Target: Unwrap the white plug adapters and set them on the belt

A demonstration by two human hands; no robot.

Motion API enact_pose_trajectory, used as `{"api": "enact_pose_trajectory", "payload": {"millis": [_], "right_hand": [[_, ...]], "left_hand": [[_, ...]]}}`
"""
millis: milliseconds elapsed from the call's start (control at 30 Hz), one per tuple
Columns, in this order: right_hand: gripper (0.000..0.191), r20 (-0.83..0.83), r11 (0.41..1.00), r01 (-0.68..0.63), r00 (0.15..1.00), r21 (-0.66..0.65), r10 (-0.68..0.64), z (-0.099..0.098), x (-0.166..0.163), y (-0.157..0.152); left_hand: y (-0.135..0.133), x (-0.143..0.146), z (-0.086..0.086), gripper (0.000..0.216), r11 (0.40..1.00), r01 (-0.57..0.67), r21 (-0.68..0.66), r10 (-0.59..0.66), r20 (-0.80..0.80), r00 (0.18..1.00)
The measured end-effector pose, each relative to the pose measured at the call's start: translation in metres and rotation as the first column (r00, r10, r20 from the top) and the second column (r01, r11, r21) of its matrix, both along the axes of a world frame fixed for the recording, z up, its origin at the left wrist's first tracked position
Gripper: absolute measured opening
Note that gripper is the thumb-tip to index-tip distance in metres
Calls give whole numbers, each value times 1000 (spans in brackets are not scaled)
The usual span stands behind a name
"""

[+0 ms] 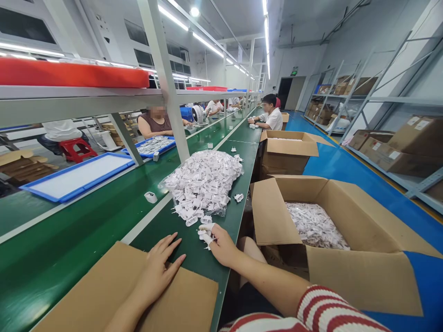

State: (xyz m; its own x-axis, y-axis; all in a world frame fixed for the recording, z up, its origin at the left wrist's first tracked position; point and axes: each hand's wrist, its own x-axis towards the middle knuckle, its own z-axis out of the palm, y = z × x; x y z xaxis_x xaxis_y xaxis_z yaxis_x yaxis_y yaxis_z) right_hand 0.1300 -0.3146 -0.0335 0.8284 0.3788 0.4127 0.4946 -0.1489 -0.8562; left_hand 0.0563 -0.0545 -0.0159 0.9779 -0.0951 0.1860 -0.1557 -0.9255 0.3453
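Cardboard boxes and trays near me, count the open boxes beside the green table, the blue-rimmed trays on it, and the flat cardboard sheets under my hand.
Open cardboard boxes: 2, the near one holding white parts, the far one behind it
Blue-rimmed trays: 2, near tray, far tray
Flat cardboard sheets: 1, under the left hand
Total: 5

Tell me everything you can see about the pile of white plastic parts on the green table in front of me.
The pile of white plastic parts is a loose heap of small, glossy white pieces lying on clear plastic film on the green table. A few strays lie scattered around its edges. Its near edge reaches the right hand, which grips several pieces. The left hand rests flat on a cardboard sheet, apart from the pile. An open cardboard box of similar parts stands beside the table.
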Motion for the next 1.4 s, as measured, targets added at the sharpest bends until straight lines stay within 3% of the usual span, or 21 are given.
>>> {"api": "enact_pose_trajectory", "payload": {"millis": [1400], "right_hand": [[28,1,998,-56,998,29,56,-1,-1,0]], "left_hand": [[1,0,-2,52,1000,2,18,-2,6,1000]]}}
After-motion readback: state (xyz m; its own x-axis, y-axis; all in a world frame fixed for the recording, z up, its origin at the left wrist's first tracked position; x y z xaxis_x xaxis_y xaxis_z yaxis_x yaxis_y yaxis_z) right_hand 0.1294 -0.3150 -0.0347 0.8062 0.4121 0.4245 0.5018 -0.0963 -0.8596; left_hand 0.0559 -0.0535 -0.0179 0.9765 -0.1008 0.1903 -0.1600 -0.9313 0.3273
